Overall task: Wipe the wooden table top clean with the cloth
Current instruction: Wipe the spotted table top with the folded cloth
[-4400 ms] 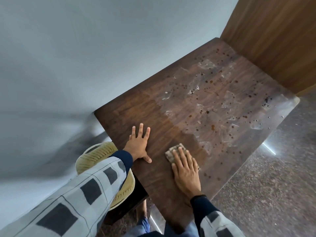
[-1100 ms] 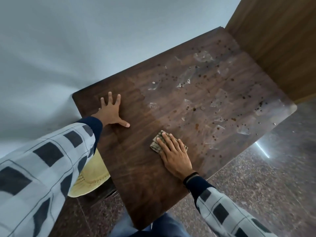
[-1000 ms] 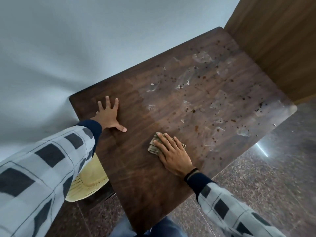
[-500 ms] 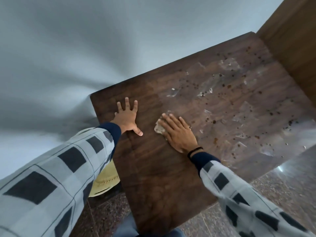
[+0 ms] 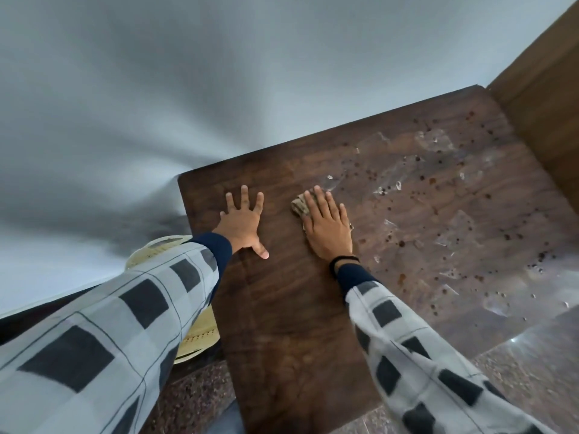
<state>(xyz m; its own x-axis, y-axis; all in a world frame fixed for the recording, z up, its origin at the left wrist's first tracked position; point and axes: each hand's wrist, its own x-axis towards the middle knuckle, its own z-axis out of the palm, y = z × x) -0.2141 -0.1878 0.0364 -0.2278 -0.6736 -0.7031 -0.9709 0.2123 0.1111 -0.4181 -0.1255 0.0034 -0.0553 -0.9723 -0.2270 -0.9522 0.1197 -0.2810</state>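
The dark wooden table top [image 5: 282,308] runs from the lower middle to the upper right. Its left half looks plain and dark; its right half carries brown specks and pale dried smears [image 5: 454,214]. My right hand [image 5: 327,227] lies flat with straight fingers, pressing a small tan folded cloth [image 5: 299,207] against the wood near the far edge; most of the cloth is hidden under the palm. My left hand [image 5: 242,222] rests flat on the table with fingers spread, a hand's width to the left of the cloth.
A grey wall [image 5: 188,89] borders the table's far edge. A brown wooden panel [image 5: 545,98] stands at the upper right. A yellow woven chair seat [image 5: 194,336] sits below the table's left edge. Speckled stone floor [image 5: 532,371] lies at the lower right.
My right hand has slid the cloth away from me across the table toward the wall. My left hand stays flat on the table; the camera has swung left.
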